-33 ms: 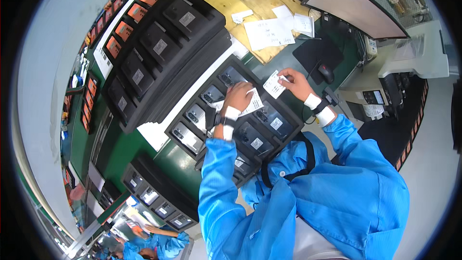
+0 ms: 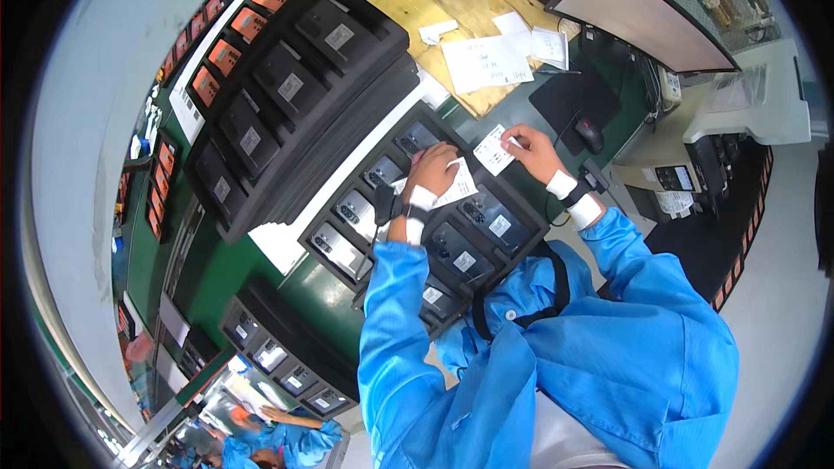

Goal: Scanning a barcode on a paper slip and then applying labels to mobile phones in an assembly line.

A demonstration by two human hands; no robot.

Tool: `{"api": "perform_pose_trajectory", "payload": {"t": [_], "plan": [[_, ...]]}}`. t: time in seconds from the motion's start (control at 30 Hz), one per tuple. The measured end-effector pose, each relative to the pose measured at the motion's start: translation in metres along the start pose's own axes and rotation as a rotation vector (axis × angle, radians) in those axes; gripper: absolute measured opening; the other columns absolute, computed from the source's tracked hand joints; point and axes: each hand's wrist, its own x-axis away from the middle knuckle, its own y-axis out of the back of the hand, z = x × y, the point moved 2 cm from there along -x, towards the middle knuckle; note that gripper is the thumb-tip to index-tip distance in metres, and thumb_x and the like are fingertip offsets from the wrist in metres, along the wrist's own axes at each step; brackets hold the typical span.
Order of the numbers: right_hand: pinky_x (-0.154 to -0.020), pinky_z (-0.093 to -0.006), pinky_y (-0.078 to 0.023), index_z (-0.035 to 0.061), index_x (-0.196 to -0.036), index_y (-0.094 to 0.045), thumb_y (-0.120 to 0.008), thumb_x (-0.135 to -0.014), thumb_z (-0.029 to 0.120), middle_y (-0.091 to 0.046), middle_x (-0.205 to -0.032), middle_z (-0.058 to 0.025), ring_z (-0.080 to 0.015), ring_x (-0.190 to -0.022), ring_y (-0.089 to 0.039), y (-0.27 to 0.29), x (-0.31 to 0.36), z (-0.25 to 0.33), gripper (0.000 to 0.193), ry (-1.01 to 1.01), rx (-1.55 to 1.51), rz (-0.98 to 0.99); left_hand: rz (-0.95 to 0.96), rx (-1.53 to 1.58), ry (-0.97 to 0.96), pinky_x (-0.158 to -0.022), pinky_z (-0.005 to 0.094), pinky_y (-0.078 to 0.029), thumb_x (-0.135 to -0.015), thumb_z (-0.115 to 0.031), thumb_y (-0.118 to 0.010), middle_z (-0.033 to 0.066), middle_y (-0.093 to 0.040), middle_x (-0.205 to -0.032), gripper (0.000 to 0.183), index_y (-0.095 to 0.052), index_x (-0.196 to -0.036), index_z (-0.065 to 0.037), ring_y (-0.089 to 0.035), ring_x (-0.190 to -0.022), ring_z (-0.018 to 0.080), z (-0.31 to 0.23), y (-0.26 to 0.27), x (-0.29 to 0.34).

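My left hand [image 2: 432, 170] is closed over the black foam tray [image 2: 400, 175], with a white printed label sheet [image 2: 458, 186] between its thumb and fingers. Part of that sheet is covered by the hand. Just off the tray's far right corner, my right hand [image 2: 537, 156] pinches a smaller white label [image 2: 493, 153] by its right edge. Smartphones lie in the tray's pockets, among them a silver phone [image 2: 337, 249] and a dark phone [image 2: 495, 219] with a small white sticker. Both wrists carry white cuffs and black bands.
A tall stack of black foam trays [image 2: 300, 91] stands left of the tray. Another tray with phones [image 2: 291, 356] sits at lower left, near a co-worker's blue sleeve [image 2: 304, 441]. Written papers [image 2: 486, 61], a mouse [image 2: 589, 133], a monitor [image 2: 647, 13] and a beige machine [image 2: 673, 156] lie beyond and right.
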Motion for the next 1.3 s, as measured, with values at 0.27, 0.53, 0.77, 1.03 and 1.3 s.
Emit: {"api": "perform_pose_trajectory", "payload": {"t": [0.27, 0.53, 0.77, 1.03, 1.3], "plan": [[-0.089, -0.0344, -0.051, 0.0049, -0.116, -0.072, -0.065, -0.101, 0.019, -0.069, -0.113, -0.0124, -0.0239, -0.101, -0.067, -0.039, -0.061, -0.011, 0.022, 0.145, 0.064, -0.131, 0.158, -0.091, 0.0, -0.11, 0.0514, -0.032, -0.093, -0.018, -0.063, 0.0107, -0.071, -0.112, 0.018, -0.073, -0.101, -0.006, -0.059, -0.122, 0.0275, 0.017, 0.014, -0.032], [-0.095, -0.0391, -0.051, 0.0039, -0.118, -0.071, -0.064, -0.1, 0.024, -0.069, -0.116, -0.0172, -0.0324, -0.11, -0.066, -0.104, -0.11, -0.002, 0.027, 0.319, 0.208, 0.141, 0.002, -0.003, -0.002, -0.114, 0.0516, -0.032, -0.095, -0.016, -0.065, 0.013, -0.071, -0.122, 0.017, -0.073, -0.108, -0.007, -0.059, -0.129, 0.0298, 0.004, 0.048, 0.024], [-0.114, -0.0637, -0.032, 0.015, -0.136, -0.064, -0.066, -0.095, 0.022, -0.051, -0.154, -0.0076, -0.034, -0.151, -0.034, -0.111, -0.092, 0.002, 0.041, 0.636, 0.827, 0.237, -0.069, 0.052, -0.006, -0.111, 0.0481, -0.037, -0.095, -0.018, -0.065, 0.0143, -0.072, -0.121, 0.02, -0.073, -0.108, -0.006, -0.06, -0.127, 0.0317, 0.006, 0.048, 0.035], [-0.118, -0.0707, -0.021, 0.0045, -0.143, -0.06, -0.058, -0.094, 0.026, -0.045, -0.159, -0.016, -0.0383, -0.155, -0.028, -0.138, -0.074, -0.006, 0.053, 0.766, 1.117, 0.144, -0.06, 0.059, 0.017, -0.11, 0.047, -0.039, -0.095, -0.019, -0.066, 0.0146, -0.072, -0.124, 0.021, -0.074, -0.11, -0.006, -0.059, -0.13, 0.0325, 0.004, 0.045, 0.035], [-0.116, -0.0521, -0.037, 0.0072, -0.137, -0.063, -0.061, -0.096, 0.019, -0.051, -0.153, -0.015, -0.0337, -0.144, -0.046, -0.115, -0.083, 0.009, 0.042, 0.511, 0.499, 0.02, -0.203, 0.141, -0.042, -0.098, 0.0462, -0.051, -0.1, -0.022, -0.065, 0.0168, -0.074, -0.116, 0.023, -0.073, -0.11, -0.004, -0.066, -0.12, 0.036, -0.014, 0.053, 0.046]]}}
